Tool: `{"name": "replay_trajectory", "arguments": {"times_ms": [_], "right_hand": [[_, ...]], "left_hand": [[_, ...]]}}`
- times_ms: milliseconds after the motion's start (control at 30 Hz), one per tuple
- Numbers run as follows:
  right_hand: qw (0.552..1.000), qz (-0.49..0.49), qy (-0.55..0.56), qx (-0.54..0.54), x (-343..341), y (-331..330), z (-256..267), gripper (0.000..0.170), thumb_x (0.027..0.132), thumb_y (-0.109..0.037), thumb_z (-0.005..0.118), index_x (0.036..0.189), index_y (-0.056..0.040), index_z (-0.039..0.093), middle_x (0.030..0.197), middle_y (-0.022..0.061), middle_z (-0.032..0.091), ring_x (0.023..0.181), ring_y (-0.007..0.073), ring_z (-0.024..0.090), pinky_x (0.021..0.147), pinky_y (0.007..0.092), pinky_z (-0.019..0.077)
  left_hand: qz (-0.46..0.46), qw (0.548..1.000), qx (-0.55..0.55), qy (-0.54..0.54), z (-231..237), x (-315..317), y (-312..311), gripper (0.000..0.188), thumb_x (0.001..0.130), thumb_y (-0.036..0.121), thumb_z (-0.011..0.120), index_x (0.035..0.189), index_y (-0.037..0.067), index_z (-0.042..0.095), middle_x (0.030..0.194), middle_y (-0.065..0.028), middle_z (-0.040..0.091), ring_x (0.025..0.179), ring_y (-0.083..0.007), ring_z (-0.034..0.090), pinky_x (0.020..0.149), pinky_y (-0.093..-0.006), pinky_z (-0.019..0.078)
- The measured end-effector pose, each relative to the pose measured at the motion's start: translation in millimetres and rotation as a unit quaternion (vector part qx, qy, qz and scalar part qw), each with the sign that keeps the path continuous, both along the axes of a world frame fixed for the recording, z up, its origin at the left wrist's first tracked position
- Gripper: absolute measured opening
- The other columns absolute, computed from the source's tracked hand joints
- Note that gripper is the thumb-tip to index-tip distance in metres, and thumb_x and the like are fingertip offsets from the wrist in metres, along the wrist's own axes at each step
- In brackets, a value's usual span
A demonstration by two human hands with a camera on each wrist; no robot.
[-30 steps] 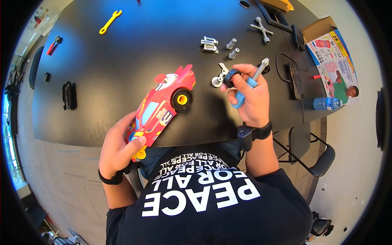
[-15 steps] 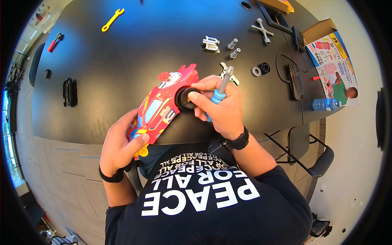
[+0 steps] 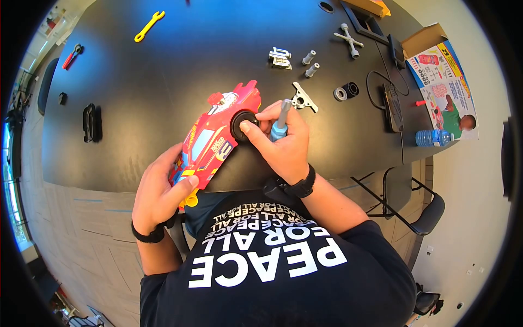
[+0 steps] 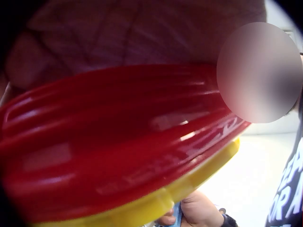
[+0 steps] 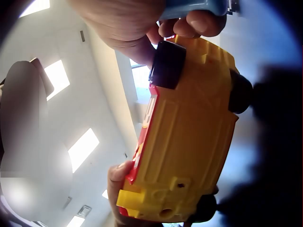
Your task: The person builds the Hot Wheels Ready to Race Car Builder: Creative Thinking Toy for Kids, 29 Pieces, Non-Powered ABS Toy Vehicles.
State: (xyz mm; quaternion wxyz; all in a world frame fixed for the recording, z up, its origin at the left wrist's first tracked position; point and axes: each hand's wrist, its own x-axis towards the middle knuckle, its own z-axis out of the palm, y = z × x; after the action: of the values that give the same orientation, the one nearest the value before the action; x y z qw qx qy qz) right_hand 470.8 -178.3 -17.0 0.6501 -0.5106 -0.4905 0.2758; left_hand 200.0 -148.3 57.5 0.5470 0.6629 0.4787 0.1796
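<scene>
The left hand (image 3: 157, 192) grips the front end of a red toy car (image 3: 208, 143), thumb on top, holding it tilted over the table's near edge. At the car's rear wheel (image 3: 243, 125) the right hand (image 3: 287, 147) presses a black ring with thumb and fingertips, while its other fingers curl round a blue-handled screwdriver (image 3: 279, 128) with the grey tip up. In the right wrist view the car's yellow underside (image 5: 189, 127) faces the camera, and the thumb touches the black wheel (image 5: 168, 65). The car's red body (image 4: 109, 142) fills much of the left wrist view.
On the black table (image 3: 163, 82) lie a white bracket (image 3: 304, 98), two grey pegs, a silver engine-like part (image 3: 280, 58), two rings (image 3: 346, 91), a grey cross wrench (image 3: 348, 41) and a yellow wrench (image 3: 149, 26). A water bottle (image 3: 433, 138) and printed box (image 3: 444, 82) are at right.
The right hand has come left from above the table to the car's rear wheel, bringing the black ring and screwdriver with it. The left hand has stayed almost still on the car.
</scene>
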Motion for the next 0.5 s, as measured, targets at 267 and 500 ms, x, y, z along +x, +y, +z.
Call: {"name": "replay_trajectory", "arguments": {"times_ms": [267, 500], "right_hand": [[0.986, 0.057, -0.147, 0.062, 17, -5, -6, 0.057, 0.081, -0.022, 0.104, 0.13, -0.0093, 0.079, 0.098, 0.0048, 0.071, 0.066, 0.0078, 0.057, 0.059, 0.0254, 0.0452], [0.981, 0.101, -0.154, 0.054, 26, 2, 6, 0.055, 0.082, -0.019, 0.102, 0.131, -0.01, 0.079, 0.099, 0.0038, 0.071, 0.069, 0.0085, 0.059, 0.059, 0.0268, 0.0468]], "left_hand": [[0.002, 1.0, -0.016, -0.006, -2, -2, 1, 0.078, 0.089, 0.029, 0.078, 0.151, -0.014, 0.057, 0.123, -0.0227, 0.076, 0.106, -0.0251, 0.073, 0.1, -0.039, 0.0567], [0.009, 1.0, 0.004, -0.005, -5, 1, -1, 0.08, 0.088, 0.031, 0.075, 0.156, -0.008, 0.057, 0.107, -0.0078, 0.064, 0.09, -0.0123, 0.056, 0.076, -0.0278, 0.0512]]}}
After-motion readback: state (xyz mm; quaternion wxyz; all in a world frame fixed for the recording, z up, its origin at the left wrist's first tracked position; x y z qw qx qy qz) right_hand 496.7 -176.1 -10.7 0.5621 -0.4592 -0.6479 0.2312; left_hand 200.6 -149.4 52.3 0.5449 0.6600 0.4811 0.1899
